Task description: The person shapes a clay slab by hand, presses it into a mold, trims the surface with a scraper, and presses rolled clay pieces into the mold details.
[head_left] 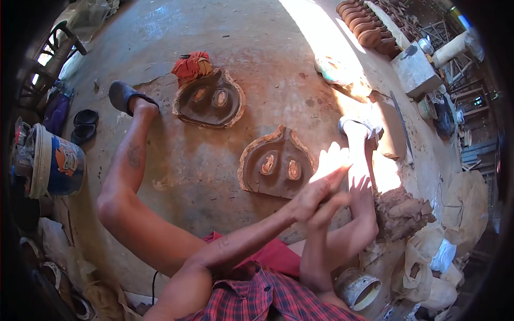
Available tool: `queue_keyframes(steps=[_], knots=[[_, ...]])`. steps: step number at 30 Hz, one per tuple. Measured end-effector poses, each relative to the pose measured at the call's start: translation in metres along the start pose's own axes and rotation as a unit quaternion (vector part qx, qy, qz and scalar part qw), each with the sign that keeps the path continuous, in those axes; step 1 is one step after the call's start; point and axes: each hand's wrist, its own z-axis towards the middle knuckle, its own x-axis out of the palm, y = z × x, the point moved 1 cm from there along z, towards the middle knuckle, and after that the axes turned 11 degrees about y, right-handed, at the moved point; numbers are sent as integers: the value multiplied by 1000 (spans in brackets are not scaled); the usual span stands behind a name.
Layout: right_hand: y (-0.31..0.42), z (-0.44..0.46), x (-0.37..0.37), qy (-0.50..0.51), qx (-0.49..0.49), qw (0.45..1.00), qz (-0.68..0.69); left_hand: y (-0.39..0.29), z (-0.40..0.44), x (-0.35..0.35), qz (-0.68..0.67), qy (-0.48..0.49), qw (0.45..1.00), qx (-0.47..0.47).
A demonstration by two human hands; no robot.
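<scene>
My left hand and my right hand are raised in front of me, laid palm against palm above my bent leg. The left fingers are stretched out in bright sunlight. Part of the right hand is hidden behind the left, but its visible fingers look extended. Whether anything lies between the palms is hidden. Just left of the hands, a rounded brown clay mould with a pointed top and two oval hollows lies on the floor. A similar mould rests farther off, touching a red cloth bundle.
A rough lump of clay sits at the right beside my leg, near a dirty white pot and plastic bags. At left stand a printed bucket and dark sandals. Curved clay pieces are lined up far right, behind a grey block.
</scene>
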Motion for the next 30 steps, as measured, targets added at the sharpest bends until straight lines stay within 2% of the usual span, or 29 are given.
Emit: queue_keyframes(steps=[2,3,5,6,7,8,10,11,12,13,14,15,17,18,19,21,22,25,26,28,30], knots=[[64,-19,28,18,-128,985,117,24,-1,-5,-203,7,979,8],[64,-19,33,19,-122,986,112,36,-2,-8,-300,6,954,11],[50,-5,45,-146,-63,986,-50,16,-14,9,-43,35,998,-3],[27,-10,41,-181,-50,978,-94,7,-9,18,-109,69,991,33],[4,-16,38,-216,-35,966,-136,11,-3,15,-112,65,991,39],[-48,-34,22,-104,-63,992,-41,16,3,8,-167,22,985,48],[-43,-37,13,4,-81,995,54,2,-6,23,-68,-60,993,80],[-31,-31,5,-40,0,989,144,-6,-10,31,-17,-104,990,89],[1,-15,-1,-84,78,966,232,12,-13,21,-84,-51,994,43],[-30,-26,0,-86,84,982,148,22,-15,14,-151,0,989,-3],[-61,-37,0,-90,93,990,62,32,-13,11,-101,33,994,14],[-60,-35,-3,-87,93,990,59,32,-13,10,-104,31,994,17],[-37,-22,-7,-87,112,983,116,26,-14,7,-219,43,975,18],[-21,-20,-7,-90,125,977,145,19,-4,19,-204,-118,969,76],[-6,-19,-8,-95,139,970,173,25,-11,19,-208,-119,968,72],[3,-16,-10,-104,153,964,191,32,-20,17,-199,-5,980,-13],[5,-16,-9,-98,136,975,144,31,-19,18,-189,3,982,-2],[43,-43,10,9,-19,997,71,28,-19,4,-159,5,987,11],[39,-45,11,19,-21,999,30,27,-18,8,-145,-49,987,57],[-18,-31,3,-51,57,995,-66,39,-22,4,-142,-57,988,35],[-32,-26,4,-85,78,991,-72,34,-21,2,-179,-71,981,15]])
